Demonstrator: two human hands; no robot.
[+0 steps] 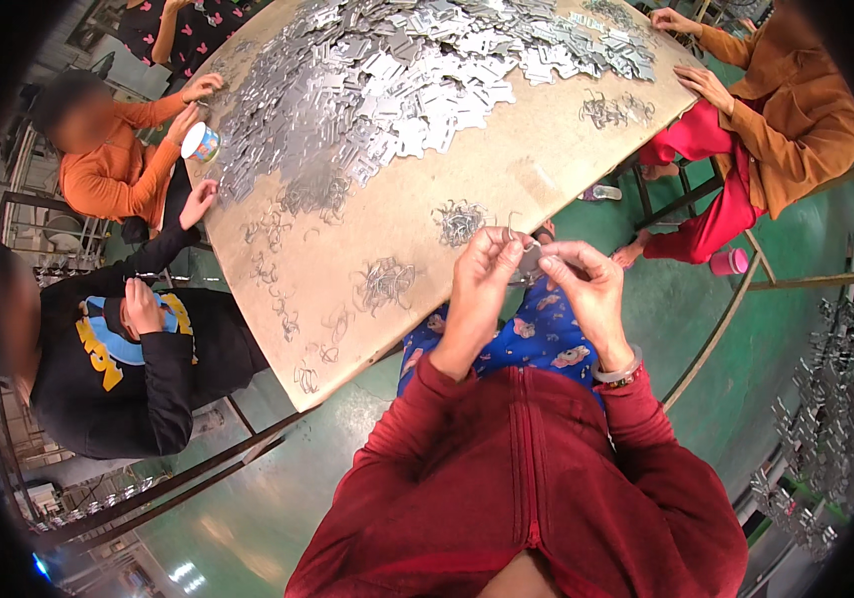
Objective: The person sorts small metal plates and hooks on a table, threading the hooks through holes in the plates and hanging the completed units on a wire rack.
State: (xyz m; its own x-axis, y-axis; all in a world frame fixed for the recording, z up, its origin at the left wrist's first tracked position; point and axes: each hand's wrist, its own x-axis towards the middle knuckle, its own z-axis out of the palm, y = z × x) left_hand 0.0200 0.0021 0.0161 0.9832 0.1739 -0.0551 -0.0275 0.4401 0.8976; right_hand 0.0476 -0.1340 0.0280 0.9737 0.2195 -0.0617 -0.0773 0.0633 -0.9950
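Over the near edge of the table, my left hand [484,289] and my right hand [588,291] meet, both with pinched fingers. Between them is a small flat grey metal plate [530,263], partly covered by the fingertips. A thin curved wire hook [513,221] sticks up at my left fingertips; whether it is joined to the plate I cannot tell. Beyond my left hand lie a tangled pile of wire hooks [459,222] and another wire pile [385,286], both on the tan table [507,199].
A broad heap of flat metal plates [377,90] covers the table's far part. Co-workers sit at the left and right, one person's hand [200,202] resting at the left edge. A paper cup [200,143] is held there. Metal parts hang at the right [826,429].
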